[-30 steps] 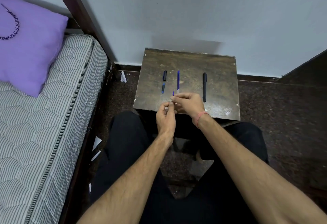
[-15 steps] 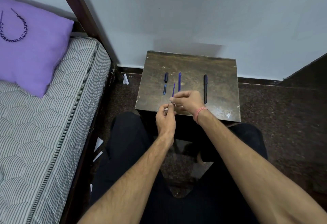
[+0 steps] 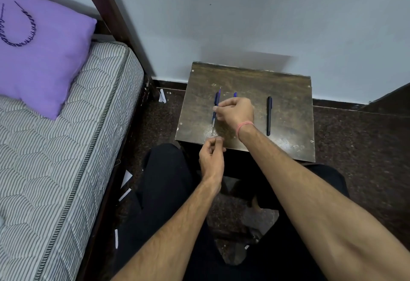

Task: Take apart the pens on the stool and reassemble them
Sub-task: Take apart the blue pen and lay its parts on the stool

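On the dark wooden stool [image 3: 288, 94], my right hand [image 3: 236, 114] pinches a thin blue refill [image 3: 213, 118] between thumb and fingertips. The refill lies lengthwise over the stool's left part, across a dark pen cap [image 3: 216, 98]. Behind that hand, only the top end of a blue pen part [image 3: 235, 94] shows. A whole black pen [image 3: 269, 115] lies to the right, apart from both hands. My left hand [image 3: 211, 155] hovers at the stool's near edge with thumb pressed to curled forefinger; whether a small part sits between them is hidden.
A bed with a striped mattress [image 3: 66, 147] and a purple pillow [image 3: 42, 54] stands close on the left. The wall runs right behind the stool. My knees [image 3: 164, 181] sit just under its near edge. Paper scraps [image 3: 126, 178] lie on the floor.
My hands have separated. The right hand has carried the refill forward and left, over the cap, while the left hand has stayed at the stool's near edge.
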Demonstrator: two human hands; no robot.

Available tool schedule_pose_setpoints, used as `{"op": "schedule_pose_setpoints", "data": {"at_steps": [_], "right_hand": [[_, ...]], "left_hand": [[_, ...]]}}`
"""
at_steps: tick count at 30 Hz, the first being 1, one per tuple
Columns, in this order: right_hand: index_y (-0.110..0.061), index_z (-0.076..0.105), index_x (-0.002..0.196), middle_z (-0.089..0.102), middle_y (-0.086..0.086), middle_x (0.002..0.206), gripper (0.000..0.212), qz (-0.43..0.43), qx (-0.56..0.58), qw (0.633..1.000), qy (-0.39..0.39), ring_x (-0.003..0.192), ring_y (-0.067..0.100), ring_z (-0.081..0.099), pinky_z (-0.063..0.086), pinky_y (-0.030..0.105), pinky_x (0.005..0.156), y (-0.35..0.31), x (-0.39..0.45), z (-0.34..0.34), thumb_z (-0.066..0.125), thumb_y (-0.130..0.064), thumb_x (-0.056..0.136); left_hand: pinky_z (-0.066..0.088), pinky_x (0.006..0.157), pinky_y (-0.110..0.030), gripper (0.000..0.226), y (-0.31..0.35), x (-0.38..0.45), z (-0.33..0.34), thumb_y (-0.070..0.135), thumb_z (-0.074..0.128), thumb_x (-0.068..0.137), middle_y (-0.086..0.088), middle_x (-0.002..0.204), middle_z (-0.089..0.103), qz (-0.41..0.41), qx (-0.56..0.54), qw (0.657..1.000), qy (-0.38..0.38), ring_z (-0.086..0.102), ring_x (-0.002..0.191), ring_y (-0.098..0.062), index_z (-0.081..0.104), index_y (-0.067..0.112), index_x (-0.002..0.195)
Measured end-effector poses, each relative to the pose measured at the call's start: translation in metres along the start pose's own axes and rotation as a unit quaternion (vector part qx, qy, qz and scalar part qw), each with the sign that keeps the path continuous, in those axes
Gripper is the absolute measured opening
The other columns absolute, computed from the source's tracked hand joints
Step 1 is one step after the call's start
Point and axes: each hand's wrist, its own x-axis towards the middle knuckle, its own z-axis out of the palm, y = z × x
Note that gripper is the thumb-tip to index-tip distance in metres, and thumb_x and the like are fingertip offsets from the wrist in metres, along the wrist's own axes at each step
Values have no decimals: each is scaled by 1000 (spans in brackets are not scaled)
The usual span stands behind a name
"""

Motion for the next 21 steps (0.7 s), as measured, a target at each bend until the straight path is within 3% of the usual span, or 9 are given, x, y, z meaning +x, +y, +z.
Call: {"op": "schedule_pose_setpoints", "data": {"at_steps": [5,8,11,16,21], "right_hand": [[-17,81,65,77,0,59,20,-11,-67,998,17,62,14,81,69,38,81,-9,17,33,97,-13,76],[-18,83,66,76,-2,59,15,-18,-140,990,22,70,13,81,68,33,84,-12,22,46,94,-14,76],[-17,87,76,80,1,70,7,-17,-193,981,23,79,15,81,65,27,84,-13,23,51,94,-15,78],[-14,88,92,83,11,93,9,-26,-241,970,39,93,25,81,65,33,89,-20,26,55,83,-11,85],[-13,88,98,84,11,101,11,-56,-289,955,37,97,27,80,67,37,88,-21,23,56,83,-9,89]], "left_hand": [[52,85,-32,22,-2,9,-6,30,61,113,11,90,77,2,4,1000,1,67,83,-4,81,29,104],[52,89,-31,25,-2,14,-10,29,59,113,15,89,77,-5,4,1000,-3,68,86,-3,83,27,108],[52,89,-30,26,-5,20,-11,29,59,113,14,90,77,-9,-3,1000,-3,68,84,0,84,25,109],[52,88,-29,25,-8,18,-10,27,59,114,8,87,73,-6,-16,1000,-9,67,77,8,83,25,107],[52,92,-31,25,-1,12,-7,25,58,114,-1,87,68,-6,-25,1000,-10,65,83,-5,81,24,105]]}}
